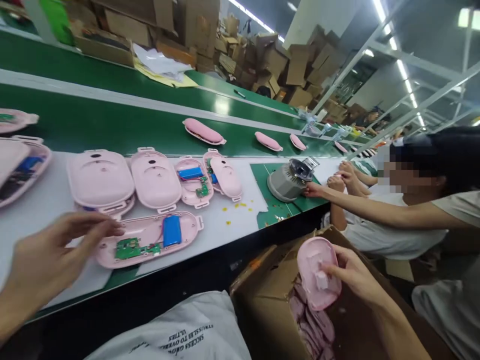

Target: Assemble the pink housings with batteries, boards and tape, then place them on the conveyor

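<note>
1. Green bench [142,125] runs off to the right; white sheet [225,245] along its near edge.
2. Counts: one open pink shell [144,250] by the near edge; one more open shell [192,192] behind it; two broad pink covers [100,177] in a row to its left; one half-covered shell [227,177] to its right. At least four slim pink shells [204,131] further back; far ones too small to count.
3. Left hand [56,255]: palm down, fingers half curled, tips at near open shell's left end; can't tell if gripping.
4. Right hand [354,275]: off the bench, thumb and fingers closed on one pink cover [312,267], tilted above a carton [262,295] of stacked pink pieces [313,325].
5. Near shell: oblong, one blue block [172,231], green boards [128,248], wires. Held cover: oval, whitish bits inside.
</note>
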The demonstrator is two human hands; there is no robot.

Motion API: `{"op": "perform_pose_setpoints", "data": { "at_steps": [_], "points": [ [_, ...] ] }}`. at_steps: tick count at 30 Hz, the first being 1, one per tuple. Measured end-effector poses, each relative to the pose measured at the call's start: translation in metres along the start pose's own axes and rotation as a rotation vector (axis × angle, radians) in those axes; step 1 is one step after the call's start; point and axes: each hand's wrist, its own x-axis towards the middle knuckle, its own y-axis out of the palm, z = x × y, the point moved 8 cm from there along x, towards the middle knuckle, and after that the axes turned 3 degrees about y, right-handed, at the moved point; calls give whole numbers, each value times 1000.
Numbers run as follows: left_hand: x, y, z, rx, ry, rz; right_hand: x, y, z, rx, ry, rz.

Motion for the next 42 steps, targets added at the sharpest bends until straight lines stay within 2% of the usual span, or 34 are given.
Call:
{"op": "perform_pose_setpoints", "data": {
  "at_steps": [2,4,5,7,9,11,14,16,18,20,24,26,28,29,30,31,32,33,35,38,40,42],
  "points": [
    [-4,8,-10,76,113,43,23,33,56,-2,-141,145],
    [-9,17,-15,0,145,143,54,83,110,-12,-272,265],
    [-11,19,-15,-61,144,177,70,110,134,10,-326,306],
    [-14,17,-13,-150,155,169,101,159,173,139,-395,322],
    [-19,13,-10,-215,165,147,128,201,196,324,-387,300],
    [-26,11,-12,-262,193,130,146,235,207,466,-331,275],
    [-35,6,-28,-217,333,49,151,269,215,588,-290,203],
    [-38,0,-34,-146,378,-75,143,284,220,663,-305,165],
    [-38,-6,-31,-131,333,-218,130,299,222,737,-323,177],
    [-36,-6,-22,-207,264,-286,118,310,221,782,-344,181],
    [-30,18,5,-485,80,-210,110,314,204,771,-352,124],
    [-29,29,17,-638,-7,-172,110,301,201,675,-386,40],
    [-27,36,21,-741,-51,-130,103,274,217,468,-580,-158],
    [-26,38,21,-764,-58,-108,96,264,233,311,-733,-243],
    [-24,38,20,-767,-63,-88,88,263,252,120,-901,-272],
    [-23,37,19,-757,-65,-72,82,271,270,-89,-1053,-233],
    [-21,36,18,-748,-66,-60,80,286,283,-300,-1166,-138],
    [-19,35,17,-744,-66,-52,83,304,290,-494,-1224,-15],
    [-16,32,15,-739,-65,-36,95,332,293,-760,-1206,158],
    [-12,28,10,-646,-32,-2,111,350,292,-838,-1070,240],
    [-8,27,7,-467,-3,39,113,354,291,-776,-1035,279],
    [-1,28,14,-244,-11,84,114,350,291,-692,-1051,297]
  ]
}}
